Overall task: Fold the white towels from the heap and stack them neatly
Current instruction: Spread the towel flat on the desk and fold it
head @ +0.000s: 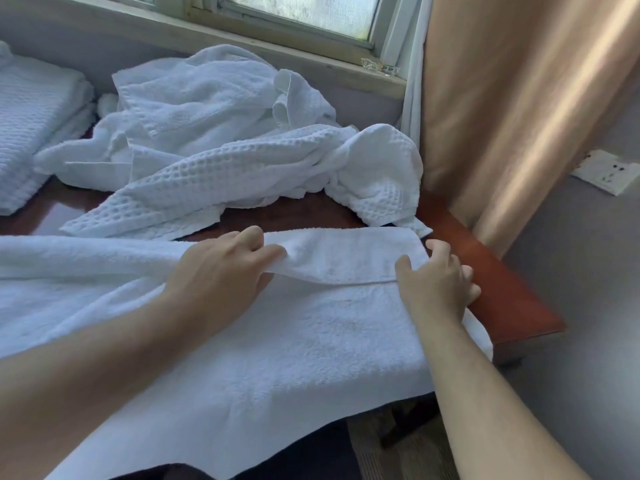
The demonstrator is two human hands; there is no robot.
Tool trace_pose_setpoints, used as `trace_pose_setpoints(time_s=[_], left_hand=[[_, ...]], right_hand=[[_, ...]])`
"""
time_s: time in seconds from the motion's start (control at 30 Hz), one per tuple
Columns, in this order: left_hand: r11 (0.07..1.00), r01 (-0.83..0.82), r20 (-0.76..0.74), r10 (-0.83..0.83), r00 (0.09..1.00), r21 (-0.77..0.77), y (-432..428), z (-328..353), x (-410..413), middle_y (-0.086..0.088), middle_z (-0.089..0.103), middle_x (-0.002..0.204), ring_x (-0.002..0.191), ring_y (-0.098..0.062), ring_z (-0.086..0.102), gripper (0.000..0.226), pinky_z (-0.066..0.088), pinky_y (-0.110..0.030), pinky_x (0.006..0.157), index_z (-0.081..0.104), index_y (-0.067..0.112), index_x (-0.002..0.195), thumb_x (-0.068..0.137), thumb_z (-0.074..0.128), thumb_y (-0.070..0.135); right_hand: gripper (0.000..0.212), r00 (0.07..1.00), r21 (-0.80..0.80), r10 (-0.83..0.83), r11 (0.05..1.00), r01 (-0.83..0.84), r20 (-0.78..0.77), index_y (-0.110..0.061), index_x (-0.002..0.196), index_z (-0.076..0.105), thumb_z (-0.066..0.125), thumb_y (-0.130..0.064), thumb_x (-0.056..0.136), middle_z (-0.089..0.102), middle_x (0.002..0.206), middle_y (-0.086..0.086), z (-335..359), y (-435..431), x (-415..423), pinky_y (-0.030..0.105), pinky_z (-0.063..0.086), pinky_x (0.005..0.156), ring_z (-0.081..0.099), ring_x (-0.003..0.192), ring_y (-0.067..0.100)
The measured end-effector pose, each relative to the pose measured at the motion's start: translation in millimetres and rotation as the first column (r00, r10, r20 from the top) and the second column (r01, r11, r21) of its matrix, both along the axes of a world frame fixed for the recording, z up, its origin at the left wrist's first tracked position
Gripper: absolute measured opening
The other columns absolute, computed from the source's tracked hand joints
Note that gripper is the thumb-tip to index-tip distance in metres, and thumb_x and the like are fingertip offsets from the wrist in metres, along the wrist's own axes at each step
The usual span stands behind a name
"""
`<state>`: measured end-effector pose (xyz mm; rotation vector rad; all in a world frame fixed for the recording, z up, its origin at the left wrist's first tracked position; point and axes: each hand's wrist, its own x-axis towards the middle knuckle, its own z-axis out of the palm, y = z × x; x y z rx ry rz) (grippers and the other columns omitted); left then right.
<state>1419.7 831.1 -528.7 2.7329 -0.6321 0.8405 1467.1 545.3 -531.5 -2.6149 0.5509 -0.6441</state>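
A large white terry towel (277,341) lies spread over the near side of the red-brown table (485,271), its front edge hanging off. Its far strip is folded back toward me. My left hand (225,268) pinches that folded edge near the middle, fingers curled round the cloth. My right hand (438,278) grips the same edge at the towel's right corner, thumb on top. Behind them sits the heap of crumpled white towels (221,140), some waffle-weave. A stack of folded white towels (31,126) lies at the far left.
A window sill (277,53) runs along the back wall behind the heap. A peach curtain (512,116) hangs at the right, touching the table's far corner. A wall socket (604,171) is on the right wall. The table's right edge drops to the floor.
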Motion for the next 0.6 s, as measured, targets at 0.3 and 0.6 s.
trace_pose_setpoints(time_s=[0.3, 0.6], left_hand=[[0.991, 0.116, 0.124, -0.123, 0.985, 0.061, -1.9, 2.1, -4.0, 0.000, 0.051, 0.063, 0.052, -0.027, 0.052, 0.034, 0.037, -0.028, 0.042, 0.072, 0.018, 0.082, 0.098, 0.049, 0.036], [0.948, 0.224, -0.049, -0.219, 0.975, 0.226, -2.5, 2.5, -13.3, 0.005, 0.062, 0.077, 0.069, -0.022, 0.062, 0.045, 0.051, -0.035, 0.050, 0.073, 0.027, 0.094, 0.101, 0.030, 0.041]], right_hand=[[0.040, 0.920, 0.454, -0.014, 0.872, -0.181, 0.392, -0.018, 0.122, 0.056, 0.053, -0.005, 0.084, 0.058, 0.100, -0.006, 8.1, -9.8, 7.2, 0.020, 0.032, 0.072, 0.057, 0.096, 0.022], [0.044, 0.992, 0.253, 0.075, 0.962, -0.100, 0.105, -0.021, 0.122, 0.061, 0.056, -0.002, 0.082, 0.061, 0.098, -0.001, 7.0, -18.5, 5.5, 0.032, 0.039, 0.076, 0.056, 0.101, 0.027]])
